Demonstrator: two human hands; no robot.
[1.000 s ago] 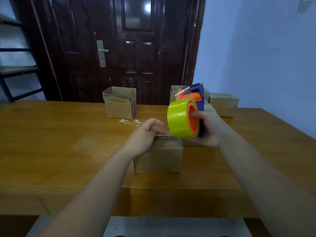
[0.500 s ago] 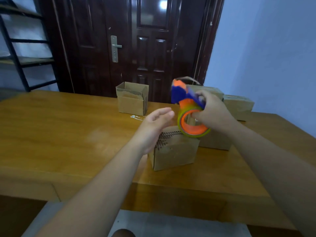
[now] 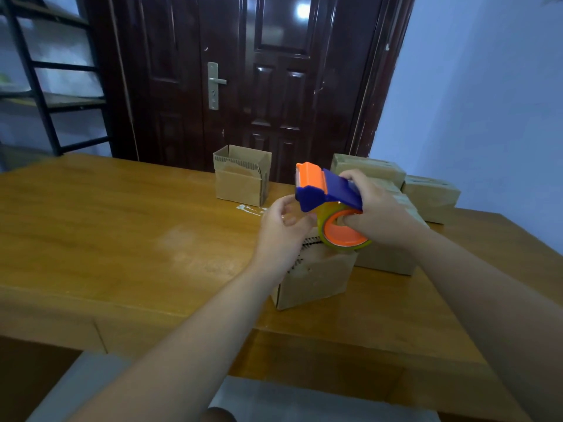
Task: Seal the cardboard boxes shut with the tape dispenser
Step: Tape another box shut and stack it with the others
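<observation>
Left hand (image 3: 283, 233) has closed in on dispenser (image 3: 327, 190), now above near box (image 3: 316, 275).
Head view: right hand (image 3: 377, 211) grips dispenser; left hand curls beside it, hold cannot be told. Near box shows no tape; back box (image 3: 242, 178) stands open. Judged: sealing barely begun.

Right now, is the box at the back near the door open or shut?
Open: the far box has its top flaps standing up, and its inside wall shows.
</observation>
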